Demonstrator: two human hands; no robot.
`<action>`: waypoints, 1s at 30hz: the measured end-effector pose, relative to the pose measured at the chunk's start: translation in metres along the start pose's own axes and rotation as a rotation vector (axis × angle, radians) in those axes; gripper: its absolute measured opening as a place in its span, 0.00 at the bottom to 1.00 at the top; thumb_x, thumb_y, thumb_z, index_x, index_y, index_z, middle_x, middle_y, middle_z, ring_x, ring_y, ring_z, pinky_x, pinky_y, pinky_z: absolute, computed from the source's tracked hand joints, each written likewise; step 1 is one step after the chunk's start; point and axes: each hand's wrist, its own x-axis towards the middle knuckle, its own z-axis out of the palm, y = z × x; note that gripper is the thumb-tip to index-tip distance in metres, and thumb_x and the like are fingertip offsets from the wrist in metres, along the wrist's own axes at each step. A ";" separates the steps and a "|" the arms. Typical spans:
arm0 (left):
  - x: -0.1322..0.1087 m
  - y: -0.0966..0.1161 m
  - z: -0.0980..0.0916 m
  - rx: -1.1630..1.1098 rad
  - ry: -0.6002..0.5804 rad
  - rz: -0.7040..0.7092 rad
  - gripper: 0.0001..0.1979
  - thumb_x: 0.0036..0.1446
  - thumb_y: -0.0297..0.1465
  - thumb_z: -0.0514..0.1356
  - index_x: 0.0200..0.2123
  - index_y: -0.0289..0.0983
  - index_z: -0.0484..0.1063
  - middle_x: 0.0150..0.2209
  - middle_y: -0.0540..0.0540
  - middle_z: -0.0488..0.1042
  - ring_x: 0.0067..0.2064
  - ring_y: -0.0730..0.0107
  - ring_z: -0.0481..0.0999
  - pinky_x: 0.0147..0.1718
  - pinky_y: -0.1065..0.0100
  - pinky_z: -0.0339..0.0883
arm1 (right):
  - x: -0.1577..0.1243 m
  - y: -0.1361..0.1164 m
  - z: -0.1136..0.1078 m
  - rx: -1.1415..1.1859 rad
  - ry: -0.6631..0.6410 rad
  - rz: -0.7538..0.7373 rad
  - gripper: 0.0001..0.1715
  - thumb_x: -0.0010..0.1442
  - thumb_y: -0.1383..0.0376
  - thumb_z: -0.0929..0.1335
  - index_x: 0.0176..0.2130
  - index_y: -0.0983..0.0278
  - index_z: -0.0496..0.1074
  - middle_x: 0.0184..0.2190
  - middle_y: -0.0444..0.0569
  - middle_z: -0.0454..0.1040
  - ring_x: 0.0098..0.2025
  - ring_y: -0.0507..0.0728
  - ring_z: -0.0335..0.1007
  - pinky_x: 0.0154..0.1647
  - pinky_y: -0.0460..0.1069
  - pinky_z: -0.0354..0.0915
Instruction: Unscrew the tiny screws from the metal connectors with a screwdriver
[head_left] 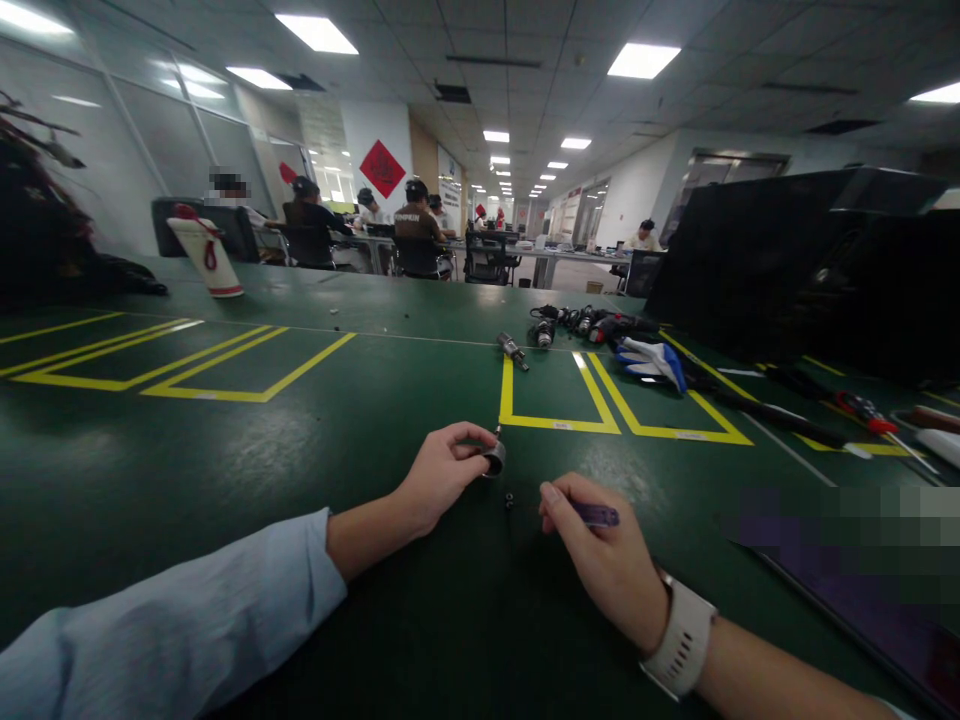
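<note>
Item one: I am watching the left hand (439,478), its grip closed around a small metal ring (493,458), thumb and forefinger pinching it at the rim while it is resting on the green table (315,440); a thin pin or screw seems to be standing at the ring's far edge, though it is too small for me to be sure. Item two: the right hand (600,545), wearing a white watch strap (682,645) at the wrist, is curling its grip shut on a short purple tool (598,515), whose tip is pointing away to the right of the fingers. Item three: a tiny dark part (509,499) is lying loose on the table between the two grips, just beside the ring and touching neither hand. Item four: well beyond the grips, a metal socket piece (513,350) is lying at the corner of a yellow-taped box (559,400), with a heap of dark fittings (577,322) and blue-and-white gloves (651,360) further right. Item five: red-handled tools (862,408) are lying far to the right of the right grip, and a white-and-red bag (206,255) is standing far off to the left. Progress, as I am judging it: the ring is in hand and the tool is ready, yet the loose part is not yet fitted, so the work looks early, with the joining still ahead.
</note>
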 end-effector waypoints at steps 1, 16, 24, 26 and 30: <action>0.000 -0.001 0.000 0.001 -0.005 0.003 0.12 0.43 0.19 0.61 0.34 0.34 0.71 0.32 0.48 0.77 0.35 0.69 0.77 0.41 0.64 0.69 | 0.000 0.000 -0.001 -0.002 -0.005 0.005 0.19 0.60 0.59 0.59 0.22 0.64 0.66 0.21 0.45 0.68 0.26 0.53 0.64 0.28 0.48 0.58; -0.002 0.005 0.001 -0.014 0.026 -0.004 0.17 0.42 0.16 0.59 0.37 0.34 0.74 0.40 0.46 0.77 0.44 0.66 0.75 0.46 0.64 0.68 | -0.004 -0.005 -0.003 0.134 0.013 -0.009 0.20 0.61 0.59 0.59 0.21 0.64 0.66 0.18 0.44 0.66 0.23 0.51 0.63 0.25 0.46 0.59; -0.002 0.005 0.001 -0.016 0.020 0.025 0.16 0.43 0.19 0.60 0.38 0.32 0.75 0.39 0.44 0.78 0.40 0.66 0.76 0.46 0.62 0.68 | -0.004 -0.002 0.000 0.072 -0.023 -0.187 0.07 0.59 0.66 0.63 0.34 0.62 0.71 0.32 0.47 0.73 0.36 0.54 0.67 0.37 0.50 0.63; -0.002 0.005 0.002 -0.022 0.014 0.026 0.15 0.45 0.20 0.61 0.39 0.32 0.74 0.39 0.44 0.78 0.40 0.66 0.76 0.44 0.62 0.69 | -0.004 -0.001 0.002 0.057 -0.011 -0.210 0.07 0.59 0.67 0.63 0.36 0.62 0.71 0.34 0.47 0.73 0.38 0.55 0.68 0.39 0.51 0.64; -0.005 0.007 0.002 -0.025 0.009 0.026 0.15 0.45 0.20 0.61 0.40 0.32 0.74 0.37 0.44 0.79 0.39 0.67 0.77 0.44 0.64 0.70 | -0.004 0.002 0.004 0.035 0.008 -0.252 0.08 0.59 0.68 0.63 0.38 0.61 0.70 0.36 0.48 0.73 0.40 0.55 0.68 0.41 0.52 0.64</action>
